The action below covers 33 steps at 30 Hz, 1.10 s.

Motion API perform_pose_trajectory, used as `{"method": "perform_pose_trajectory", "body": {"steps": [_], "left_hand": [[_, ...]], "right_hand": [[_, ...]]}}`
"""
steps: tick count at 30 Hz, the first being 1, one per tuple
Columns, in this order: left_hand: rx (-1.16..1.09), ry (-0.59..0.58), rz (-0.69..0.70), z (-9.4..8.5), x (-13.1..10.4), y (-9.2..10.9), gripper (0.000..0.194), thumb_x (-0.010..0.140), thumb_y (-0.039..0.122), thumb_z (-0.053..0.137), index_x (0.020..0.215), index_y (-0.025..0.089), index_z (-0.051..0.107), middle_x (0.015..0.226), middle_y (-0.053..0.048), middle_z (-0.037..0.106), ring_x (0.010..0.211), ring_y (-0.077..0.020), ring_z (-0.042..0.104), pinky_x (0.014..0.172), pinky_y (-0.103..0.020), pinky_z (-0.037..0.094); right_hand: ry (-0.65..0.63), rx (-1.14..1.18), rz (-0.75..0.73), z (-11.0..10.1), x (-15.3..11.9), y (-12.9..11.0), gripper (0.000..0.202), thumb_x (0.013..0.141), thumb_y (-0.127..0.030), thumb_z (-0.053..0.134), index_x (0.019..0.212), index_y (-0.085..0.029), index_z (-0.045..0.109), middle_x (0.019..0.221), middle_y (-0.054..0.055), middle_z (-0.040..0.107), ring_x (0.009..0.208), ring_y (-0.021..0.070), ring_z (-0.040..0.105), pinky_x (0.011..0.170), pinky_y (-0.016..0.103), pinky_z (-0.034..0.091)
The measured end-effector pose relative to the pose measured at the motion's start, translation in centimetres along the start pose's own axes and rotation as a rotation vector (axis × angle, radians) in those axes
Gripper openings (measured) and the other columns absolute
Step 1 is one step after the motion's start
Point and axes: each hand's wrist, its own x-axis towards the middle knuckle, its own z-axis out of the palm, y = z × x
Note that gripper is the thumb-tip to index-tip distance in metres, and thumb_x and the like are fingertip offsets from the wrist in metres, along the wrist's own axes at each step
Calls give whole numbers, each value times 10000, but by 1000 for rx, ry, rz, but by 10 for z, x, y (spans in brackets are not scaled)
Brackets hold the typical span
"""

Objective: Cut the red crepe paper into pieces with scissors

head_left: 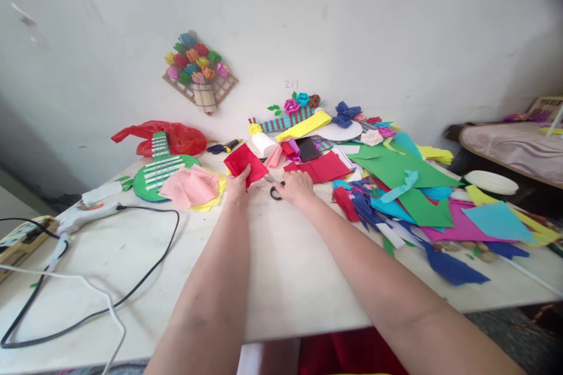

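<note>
A red square of paper (245,164) is pinched in my left hand (238,184), the thumb lying on its face. My right hand (298,187) is closed on the black handles of a pair of scissors (277,190), whose blades point left toward the paper's lower right corner. More red paper (328,167) lies just beyond my right hand. To the left, pink crepe paper (191,186) and yellow sheets rest partly over a green guitar-shaped piece (145,179) with white strips.
A glue gun (88,217) with looping cables lies at the left. Coloured paper scraps (404,199) cover the right side, beside a white lid (491,182). Paper flowers (200,64) hang on the wall, and a red plastic bag (176,137) sits at the back left.
</note>
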Motion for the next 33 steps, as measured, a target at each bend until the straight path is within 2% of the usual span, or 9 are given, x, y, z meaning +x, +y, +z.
{"method": "perform_pose_trajectory", "body": {"steps": [2, 11, 15, 19, 23, 26, 28, 30, 33], "left_hand": [[4, 1, 9, 0, -1, 1, 251, 576, 144, 775, 803, 131, 666, 792, -68, 699, 768, -183, 668, 747, -290, 545], [7, 11, 2, 4, -6, 5, 264, 568, 150, 777, 806, 114, 669, 803, -68, 696, 697, -173, 665, 708, -295, 550], [-5, 34, 18, 4, -5, 5, 228, 589, 124, 757, 797, 115, 664, 800, -68, 697, 700, -169, 665, 707, -288, 551], [-21, 55, 26, 4, -4, 7, 218, 596, 111, 752, 794, 116, 661, 801, -71, 696, 707, -165, 666, 699, -271, 552], [-21, 70, 21, 4, -5, 9, 215, 585, 121, 765, 770, 108, 657, 763, -70, 689, 679, -160, 662, 639, -246, 552], [-11, 66, 12, 5, -6, 9, 198, 588, 128, 764, 751, 107, 653, 742, -70, 686, 675, -161, 661, 604, -230, 546], [-13, 61, 12, 5, -7, 10, 206, 591, 126, 762, 767, 107, 657, 761, -71, 688, 682, -160, 662, 617, -232, 546], [-20, 52, 12, 6, -7, 10, 217, 595, 121, 759, 788, 106, 661, 784, -73, 690, 688, -156, 663, 646, -240, 547], [-17, 57, 4, 7, -9, 11, 205, 603, 113, 752, 787, 106, 662, 787, -71, 689, 678, -153, 661, 640, -238, 545]], "right_hand": [[-66, -38, 36, 0, -2, -11, 519, 799, -493, 470, 1087, -94, 634, 1085, 197, 606, 1056, 316, 494, 873, 404, 350], [-245, -96, 10, -16, -3, -24, 416, 742, -169, 556, 1154, -133, 597, 1065, 177, 626, 1042, 289, 561, 783, 333, 436], [-235, -86, -19, -20, -2, -19, 386, 754, -126, 532, 1128, -170, 616, 1022, 142, 661, 1004, 280, 597, 759, 335, 454], [-177, 43, 84, -13, 4, -6, 259, 771, -203, 549, 997, -180, 673, 1006, 118, 675, 971, 276, 617, 733, 330, 464], [-85, 447, 219, -1, 12, 8, 202, 745, -279, 608, 907, -196, 695, 896, 82, 694, 850, 233, 651, 574, 250, 448], [-165, 1034, 319, 3, 14, 14, 194, 762, -191, 581, 939, -171, 658, 715, 29, 670, 588, 128, 633, 383, 178, 330], [-195, 1335, 330, 3, 14, 15, 143, 766, -161, 580, 900, -158, 632, 619, -9, 620, 473, 78, 568, 332, 157, 269], [-205, 1491, 310, 2, 13, 16, 70, 770, -198, 606, 822, -151, 611, 566, -30, 576, 428, 56, 525, 315, 145, 258], [-230, 1585, 262, 3, 12, 17, 136, 775, -276, 630, 772, -146, 590, 587, -17, 588, 434, 66, 543, 298, 147, 261]]}}
